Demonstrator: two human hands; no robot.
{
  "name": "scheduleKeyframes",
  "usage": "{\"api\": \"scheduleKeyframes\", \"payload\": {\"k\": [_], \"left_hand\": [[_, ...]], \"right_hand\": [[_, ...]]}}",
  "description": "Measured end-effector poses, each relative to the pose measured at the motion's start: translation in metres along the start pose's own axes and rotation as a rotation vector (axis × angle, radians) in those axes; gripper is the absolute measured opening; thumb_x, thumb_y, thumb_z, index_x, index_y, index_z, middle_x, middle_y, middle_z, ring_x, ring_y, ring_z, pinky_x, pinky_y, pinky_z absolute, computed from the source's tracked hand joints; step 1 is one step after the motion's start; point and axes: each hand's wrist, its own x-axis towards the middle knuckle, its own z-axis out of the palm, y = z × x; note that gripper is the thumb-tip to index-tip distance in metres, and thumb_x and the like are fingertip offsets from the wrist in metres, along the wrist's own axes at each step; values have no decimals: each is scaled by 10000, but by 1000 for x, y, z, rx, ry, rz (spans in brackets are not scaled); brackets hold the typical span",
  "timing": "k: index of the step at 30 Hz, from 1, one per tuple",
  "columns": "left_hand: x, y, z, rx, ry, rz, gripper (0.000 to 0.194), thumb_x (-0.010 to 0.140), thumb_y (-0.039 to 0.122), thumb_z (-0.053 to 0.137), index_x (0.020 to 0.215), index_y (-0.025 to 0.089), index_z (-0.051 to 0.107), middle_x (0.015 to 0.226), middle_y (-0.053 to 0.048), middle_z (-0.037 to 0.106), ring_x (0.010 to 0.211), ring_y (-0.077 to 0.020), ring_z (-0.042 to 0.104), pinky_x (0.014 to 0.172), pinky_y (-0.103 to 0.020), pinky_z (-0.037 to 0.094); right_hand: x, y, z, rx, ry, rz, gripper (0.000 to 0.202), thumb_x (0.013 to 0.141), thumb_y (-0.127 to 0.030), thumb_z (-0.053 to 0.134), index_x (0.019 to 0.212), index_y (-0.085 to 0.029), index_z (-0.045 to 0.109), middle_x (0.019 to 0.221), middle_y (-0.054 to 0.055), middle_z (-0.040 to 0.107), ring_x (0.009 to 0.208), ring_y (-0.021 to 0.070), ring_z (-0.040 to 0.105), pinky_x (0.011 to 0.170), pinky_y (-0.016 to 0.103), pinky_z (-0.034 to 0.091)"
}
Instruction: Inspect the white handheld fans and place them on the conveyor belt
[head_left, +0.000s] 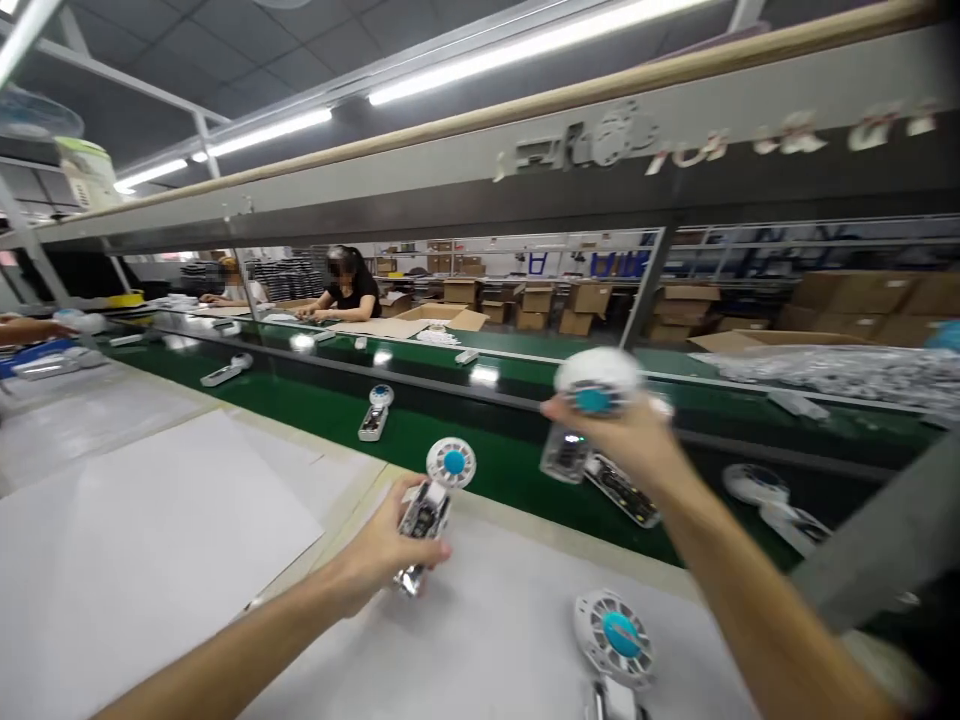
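My left hand (397, 540) is wrapped round the open body of a small white fan (454, 463) with a blue centre, above the white work surface. Over the green belt, my right hand (626, 430) grips another white fan (598, 380); it is blurred, and a small light shows on its body. Just beneath it on the belt lies an open white housing (622, 490) with electronics inside. A third fan (616, 635) rests on the work surface at the lower right, its body cut off by the frame edge.
The green conveyor belt (300, 400) carries more fan units (375, 412). A metal shelf beam (375, 205) crosses overhead, and a slanted post (885, 520) stands at right. Across the belt sits a person (352, 290); another person's hand (34, 328) shows at far left.
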Motion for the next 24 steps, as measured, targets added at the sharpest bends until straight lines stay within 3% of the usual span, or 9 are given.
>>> {"api": "scheduleKeyframes", "payload": {"k": [3, 6, 9, 12, 14, 17, 19, 24], "left_hand": [[-10, -21, -5, 193, 105, -29, 757, 721, 197, 683, 1373, 294, 310, 933, 3, 581, 690, -130, 565, 636, -268, 468], [-15, -37, -7, 370, 192, 22, 742, 704, 204, 620, 1381, 282, 326, 975, -16, 606, 722, -166, 577, 624, -276, 456], [-15, -48, -10, 576, 316, 122, 654, 684, 220, 590, 1325, 262, 469, 1161, -71, 600, 986, -268, 606, 837, -397, 507], [-11, -54, -15, 733, 387, 186, 530, 713, 230, 574, 1242, 261, 597, 1237, -84, 590, 1203, -327, 518, 1013, -490, 440], [-7, -56, -22, 834, 380, 223, 444, 780, 274, 568, 1220, 274, 632, 1258, -76, 586, 1234, -326, 491, 1025, -498, 441], [-5, -59, -33, 993, 364, 258, 375, 873, 378, 552, 1222, 283, 653, 1282, -72, 576, 1242, -319, 475, 1027, -497, 456], [-6, -61, -41, 1056, 363, 258, 362, 910, 418, 526, 1214, 280, 665, 1266, -73, 588, 1229, -310, 487, 1016, -482, 474], [-5, -50, -55, 1152, 399, 272, 351, 954, 459, 458, 1066, 263, 727, 1197, -76, 627, 1171, -298, 545, 987, -470, 493]], "right_hand": [[11, 38, 28, -226, -36, 209, 319, 713, -362, 813, 865, -94, 732, 847, 100, 741, 841, 251, 688, 698, 305, 523], [17, 75, 45, -368, -105, 275, 300, 857, -393, 684, 887, -95, 708, 870, 100, 732, 828, 203, 683, 725, 292, 512], [16, 94, 43, -520, -193, 303, 321, 935, -426, 611, 913, -113, 675, 882, 69, 702, 809, 172, 663, 778, 334, 527], [15, 96, 38, -624, -281, 286, 286, 944, -403, 618, 966, -123, 674, 957, 62, 695, 897, 184, 660, 863, 378, 518], [15, 92, 37, -655, -328, 259, 239, 921, -341, 648, 1029, -131, 683, 989, 68, 704, 930, 194, 662, 878, 382, 507], [18, 83, 31, -654, -379, 230, 249, 870, -292, 675, 1076, -162, 726, 901, 60, 731, 855, 211, 686, 782, 312, 495], [23, 76, 19, -643, -376, 208, 291, 867, -303, 654, 1118, -182, 738, 898, 57, 745, 845, 218, 694, 744, 279, 479], [41, 77, -33, -699, -276, 227, 408, 894, -302, 586, 1262, -149, 674, 1196, 119, 702, 1073, 269, 653, 906, 307, 465]]}}
